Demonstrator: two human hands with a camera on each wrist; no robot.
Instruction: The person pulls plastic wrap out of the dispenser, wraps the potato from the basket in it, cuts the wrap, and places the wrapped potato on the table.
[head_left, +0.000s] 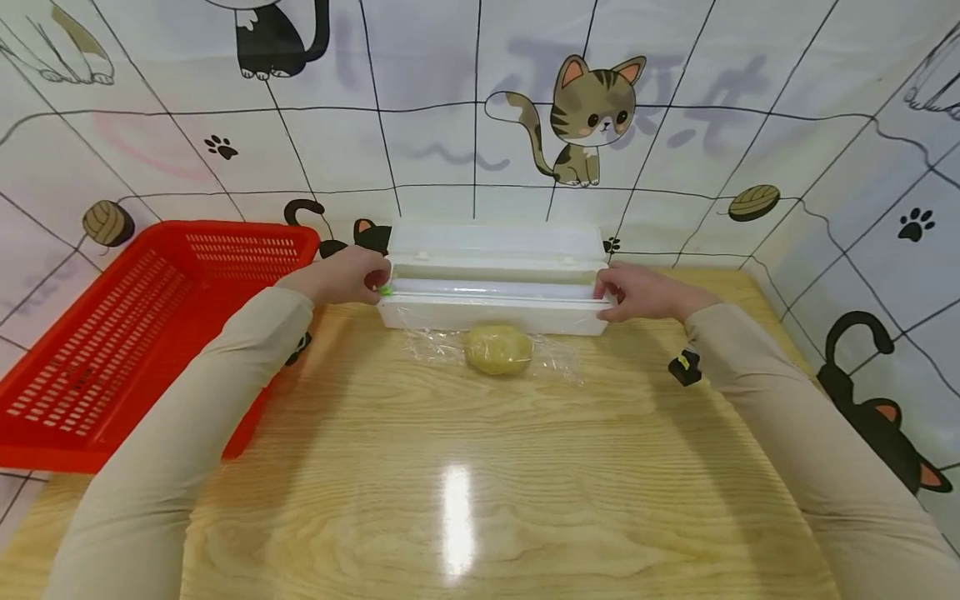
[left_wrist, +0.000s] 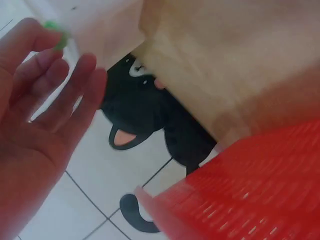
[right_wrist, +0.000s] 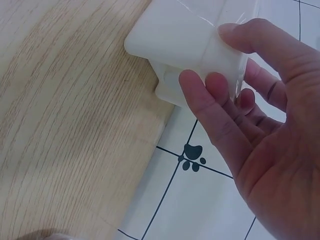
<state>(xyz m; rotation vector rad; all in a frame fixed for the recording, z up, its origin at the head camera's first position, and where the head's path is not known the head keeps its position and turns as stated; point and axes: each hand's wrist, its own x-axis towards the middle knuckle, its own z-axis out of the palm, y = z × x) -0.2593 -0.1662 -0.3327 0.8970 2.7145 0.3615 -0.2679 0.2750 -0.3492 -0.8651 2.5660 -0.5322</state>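
Note:
A white cling film dispenser (head_left: 495, 315) with its lid (head_left: 495, 242) raised stands at the far side of the table, a roll of film (head_left: 487, 289) lying inside. At its left end, my left hand (head_left: 347, 277) holds the dispenser, thumb tip by the small green slider (left_wrist: 56, 35). My right hand (head_left: 647, 292) grips the opposite end. In the right wrist view its thumb (right_wrist: 237, 36) presses on the edge and its fingertips bear on the end wall. Right in front of the dispenser sits a yellowish potato (head_left: 498, 350) in clear film, the loose film spreading out on both sides.
A red perforated plastic basket (head_left: 247, 250) stands at the left, beside my left forearm. Behind the table rises a white cloth backdrop (head_left: 435, 150) printed with cats and grid lines. The wooden table (head_left: 360, 467) runs toward me, with a bright light reflection.

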